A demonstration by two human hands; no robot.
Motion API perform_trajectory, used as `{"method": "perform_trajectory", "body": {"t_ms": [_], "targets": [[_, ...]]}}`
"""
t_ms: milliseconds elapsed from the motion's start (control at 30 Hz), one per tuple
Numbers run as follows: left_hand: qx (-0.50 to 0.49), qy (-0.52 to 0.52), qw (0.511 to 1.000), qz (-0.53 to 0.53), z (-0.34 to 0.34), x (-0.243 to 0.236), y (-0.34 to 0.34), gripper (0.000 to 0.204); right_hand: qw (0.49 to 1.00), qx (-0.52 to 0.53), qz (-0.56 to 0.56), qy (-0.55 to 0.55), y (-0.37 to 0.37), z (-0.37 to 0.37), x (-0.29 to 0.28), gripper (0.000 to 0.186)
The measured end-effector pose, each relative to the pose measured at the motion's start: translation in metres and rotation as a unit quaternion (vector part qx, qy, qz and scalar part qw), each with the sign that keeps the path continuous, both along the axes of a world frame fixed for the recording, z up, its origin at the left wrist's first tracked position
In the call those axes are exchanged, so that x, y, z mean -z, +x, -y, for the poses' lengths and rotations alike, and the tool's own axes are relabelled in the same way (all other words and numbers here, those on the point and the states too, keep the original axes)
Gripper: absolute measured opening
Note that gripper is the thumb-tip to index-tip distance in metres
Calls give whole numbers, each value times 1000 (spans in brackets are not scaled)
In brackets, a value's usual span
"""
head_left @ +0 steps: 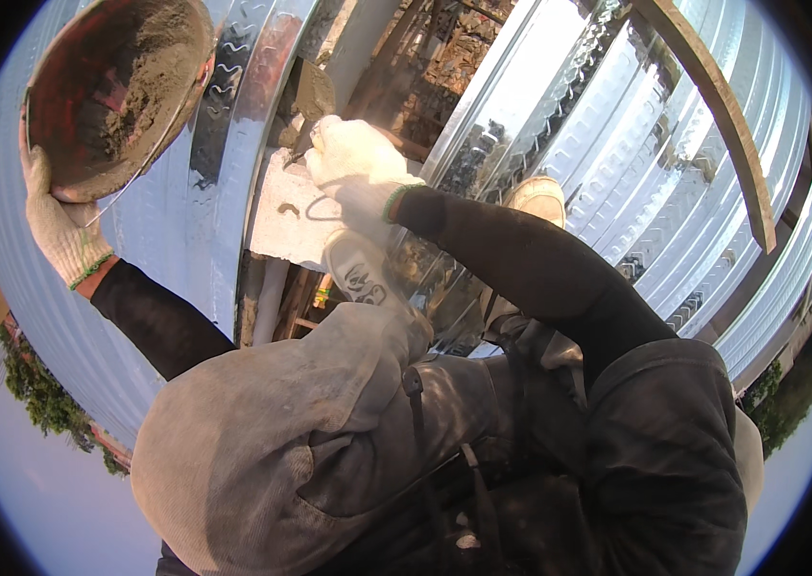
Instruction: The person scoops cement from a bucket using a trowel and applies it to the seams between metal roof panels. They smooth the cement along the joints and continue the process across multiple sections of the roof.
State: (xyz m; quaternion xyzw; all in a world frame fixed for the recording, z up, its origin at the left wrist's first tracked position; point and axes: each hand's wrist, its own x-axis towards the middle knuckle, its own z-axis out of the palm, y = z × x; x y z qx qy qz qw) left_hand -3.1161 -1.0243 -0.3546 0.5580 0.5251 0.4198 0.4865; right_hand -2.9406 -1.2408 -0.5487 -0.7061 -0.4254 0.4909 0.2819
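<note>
At the upper left, my left hand (56,216), in a cream knit glove, grips the rim of a round mortar bucket (70,125). The bucket is tipped, showing wet grey-brown mortar (152,82) along one side; its thin wire handle hangs across the opening. My right hand (356,161), gloved alike, is closed in a fist above a pale concrete block (281,226). A small dark tip shows by its fingers, but what they hold is hidden. Below that hand is a bent grey metal loop (322,206), close to the block's face.
Shiny ribbed metal sheets (608,144) spread on both sides. A long curved-looking wooden strip (728,115) lies across those at right. My shoes (360,269) stand near the block. Beyond it, a gap shows rubble (454,72) far below. Trees and sky show at the rim.
</note>
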Motion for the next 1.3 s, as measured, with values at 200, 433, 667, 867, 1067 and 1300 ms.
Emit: {"method": "perform_trajectory", "body": {"t_ms": [200,433,667,867,1067,1300], "targets": [[67,51,996,25,-19,6,-23,63,986,163,12,21,33,18,-28,34],[76,104,991,-36,-10,2,-13,55,977,-52,94,185,78,16,-89,24],[6,5,995,-104,17,-26,46,53,833,-238,381,323,82,-154,-133,17],[96,129,976,-147,1,5,16,52,683,-521,406,312,55,-165,-81,16],[112,54,992,-31,-12,2,-7,51,852,-281,306,319,60,-160,-153,18],[126,94,986,-57,-30,10,-32,56,760,-354,382,389,31,-157,-126,21]]}}
